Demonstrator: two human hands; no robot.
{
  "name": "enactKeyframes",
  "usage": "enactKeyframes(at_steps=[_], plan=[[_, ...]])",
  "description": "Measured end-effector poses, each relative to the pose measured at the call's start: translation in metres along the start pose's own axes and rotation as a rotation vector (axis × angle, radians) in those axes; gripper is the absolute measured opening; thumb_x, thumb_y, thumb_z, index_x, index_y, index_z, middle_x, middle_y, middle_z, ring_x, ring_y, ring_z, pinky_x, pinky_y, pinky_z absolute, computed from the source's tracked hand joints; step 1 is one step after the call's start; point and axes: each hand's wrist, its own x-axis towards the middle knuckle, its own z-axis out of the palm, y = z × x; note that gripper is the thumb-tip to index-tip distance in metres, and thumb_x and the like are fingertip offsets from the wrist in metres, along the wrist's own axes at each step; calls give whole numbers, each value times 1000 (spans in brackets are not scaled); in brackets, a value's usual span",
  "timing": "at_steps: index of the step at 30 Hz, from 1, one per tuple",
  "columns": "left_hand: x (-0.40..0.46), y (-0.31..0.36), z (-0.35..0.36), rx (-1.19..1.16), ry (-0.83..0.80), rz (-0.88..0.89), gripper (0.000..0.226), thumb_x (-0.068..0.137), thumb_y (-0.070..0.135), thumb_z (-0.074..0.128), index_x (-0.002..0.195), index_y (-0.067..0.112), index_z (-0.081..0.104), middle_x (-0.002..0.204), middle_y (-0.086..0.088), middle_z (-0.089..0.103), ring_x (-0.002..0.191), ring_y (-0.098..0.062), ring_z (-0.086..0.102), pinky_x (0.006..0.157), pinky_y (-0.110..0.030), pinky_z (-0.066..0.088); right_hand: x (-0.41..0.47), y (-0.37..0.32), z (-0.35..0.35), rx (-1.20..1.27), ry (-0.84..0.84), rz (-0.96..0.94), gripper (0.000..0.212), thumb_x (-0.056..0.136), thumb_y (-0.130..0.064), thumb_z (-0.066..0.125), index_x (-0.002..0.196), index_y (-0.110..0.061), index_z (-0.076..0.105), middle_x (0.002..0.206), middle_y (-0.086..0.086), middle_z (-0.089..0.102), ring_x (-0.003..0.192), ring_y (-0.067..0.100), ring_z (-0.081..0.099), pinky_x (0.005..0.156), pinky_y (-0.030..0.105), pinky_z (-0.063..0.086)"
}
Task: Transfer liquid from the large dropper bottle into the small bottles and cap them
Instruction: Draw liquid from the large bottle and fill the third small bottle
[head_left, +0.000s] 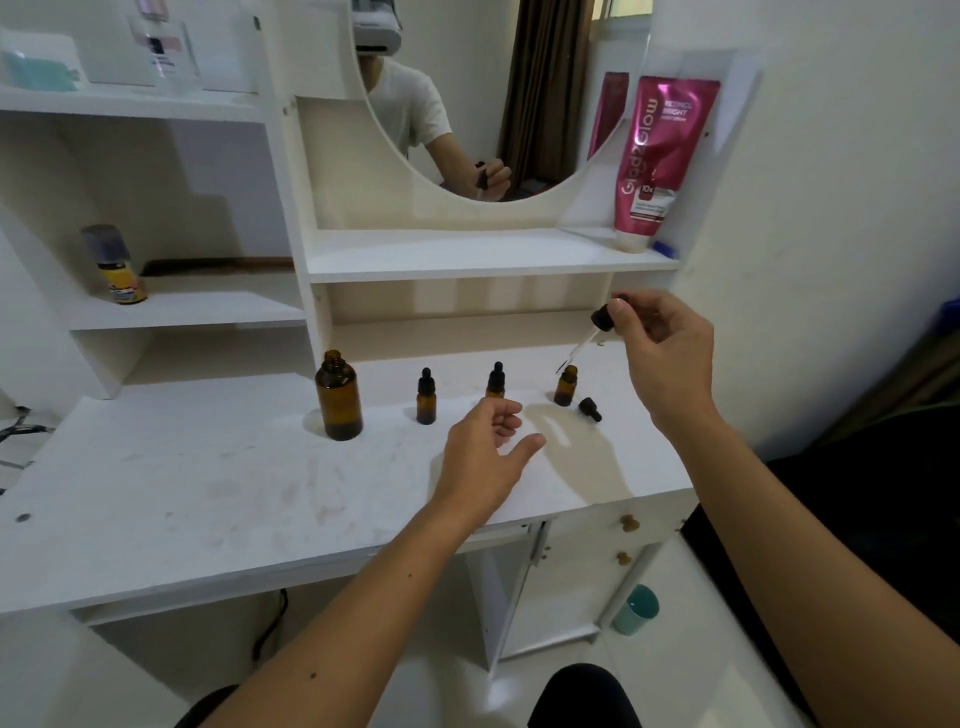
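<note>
The large amber bottle (339, 397) stands uncapped on the white desk (208, 493). To its right stand two small amber bottles with black dropper caps, one at left (426, 397) and one in the middle (496, 381), partly behind my left hand. A third small bottle (565, 385) is uncapped, and its black cap (590, 409) lies beside it. My right hand (665, 353) pinches the large dropper (597, 325) by its black bulb, with the glass tip slanting down to the open small bottle's mouth. My left hand (485, 452) hovers over the desk, fingers loosely apart, holding nothing.
A shelf unit with a round mirror (467, 104) rises behind the bottles. A pink tube (657, 161) leans on the upper right shelf, and a small capped bottle (117, 265) stands on the left shelf. A teal cup (636, 608) sits on the floor below.
</note>
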Motion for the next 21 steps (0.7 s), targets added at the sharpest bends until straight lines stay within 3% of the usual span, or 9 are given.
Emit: enactKeyframes(at_steps=[7, 13, 18, 21], plan=[[30, 4, 43, -11, -60, -32, 55, 88, 33, 81, 136, 22, 56, 129, 10, 60, 117, -5, 57, 102, -22, 49, 14, 22, -11, -30, 20, 12, 17, 99, -24, 71, 114, -16, 76, 100, -6, 80, 95, 7, 76, 94, 25, 59], [59, -2, 63, 33, -25, -37, 61, 88, 33, 82, 140, 20, 52, 132, 7, 58, 116, -7, 55, 103, -28, 49, 28, 30, -9, -10, 24, 10, 18, 100, -24, 71, 114, -14, 76, 99, -3, 80, 95, 9, 76, 92, 25, 59], [78, -8, 74, 86, 13, 8, 59, 87, 28, 83, 139, 16, 56, 125, 4, 64, 111, -8, 61, 101, -29, 53, 29, 38, -4, -55, -16, -10, 17, 99, -21, 71, 113, -14, 76, 93, -11, 79, 89, 1, 75, 88, 19, 58], [85, -11, 77, 116, 32, 30, 46, 89, 24, 80, 131, 16, 62, 116, 5, 69, 104, -8, 65, 97, -31, 56, 26, 42, 1, -80, -50, -21, 18, 98, -23, 73, 113, -13, 76, 94, -6, 80, 91, 7, 76, 93, 30, 61]])
